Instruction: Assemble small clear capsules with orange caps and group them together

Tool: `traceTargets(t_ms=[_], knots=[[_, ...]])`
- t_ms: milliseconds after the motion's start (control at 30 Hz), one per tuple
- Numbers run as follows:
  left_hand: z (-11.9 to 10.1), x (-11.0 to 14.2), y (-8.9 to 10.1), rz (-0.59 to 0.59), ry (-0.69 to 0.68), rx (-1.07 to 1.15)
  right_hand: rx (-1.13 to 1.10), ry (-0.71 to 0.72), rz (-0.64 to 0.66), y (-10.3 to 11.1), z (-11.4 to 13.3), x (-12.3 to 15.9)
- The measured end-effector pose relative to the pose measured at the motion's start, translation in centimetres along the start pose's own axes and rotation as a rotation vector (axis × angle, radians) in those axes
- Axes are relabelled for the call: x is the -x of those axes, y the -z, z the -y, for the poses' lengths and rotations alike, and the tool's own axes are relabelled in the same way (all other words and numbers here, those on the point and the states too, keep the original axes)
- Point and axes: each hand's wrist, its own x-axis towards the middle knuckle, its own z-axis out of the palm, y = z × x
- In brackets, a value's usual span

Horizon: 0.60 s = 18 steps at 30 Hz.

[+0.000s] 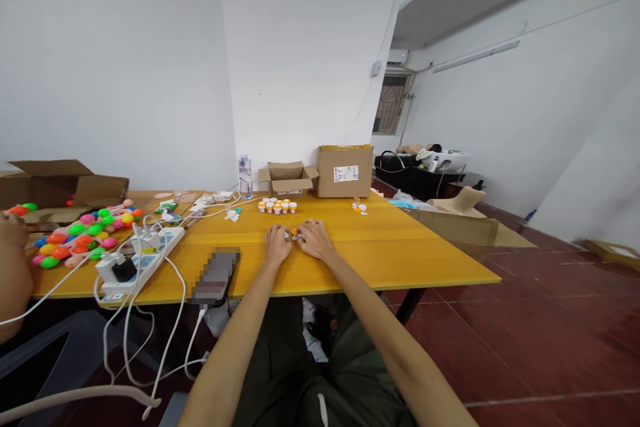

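On the yellow tabletop, my left hand (278,244) has its fingers curled and closed, with a small whitish bit at its fingertips that is too small to name. Right beside it, my right hand (314,239) bends its fingers over a small orange-and-white piece (294,235), which shows in the narrow gap between the hands. Just beyond them stand rows of several small orange-and-white pieces with white round tops (277,206). A few loose orange, white and clear parts (359,207) lie to the right. My fingers partly hide what they hold.
Behind stand a small open carton (289,183), a taped carton (345,173) and a bottle (245,177). A phone (216,277), a power strip (145,263) with cables and many coloured balls (80,237) lie left. Another person's arm (13,267) reaches in there.
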Motion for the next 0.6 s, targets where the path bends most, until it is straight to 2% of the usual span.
traceTargets(t_ms=[333,400,600], knots=[[-1.2,0.4,0.9,-0.005,-0.031,0.0,0.016,-0.048,0.024,0.1,0.7,-0.9],[-1.4,0.4,1.0,0.002,-0.011,0.003,-0.014,-0.041,-0.017,-0.1,0.5,-0.9],[-1.6,0.6,1.3,0.031,0.002,0.003,-0.166,-0.073,-0.25,-0.1,-0.5,0.3]])
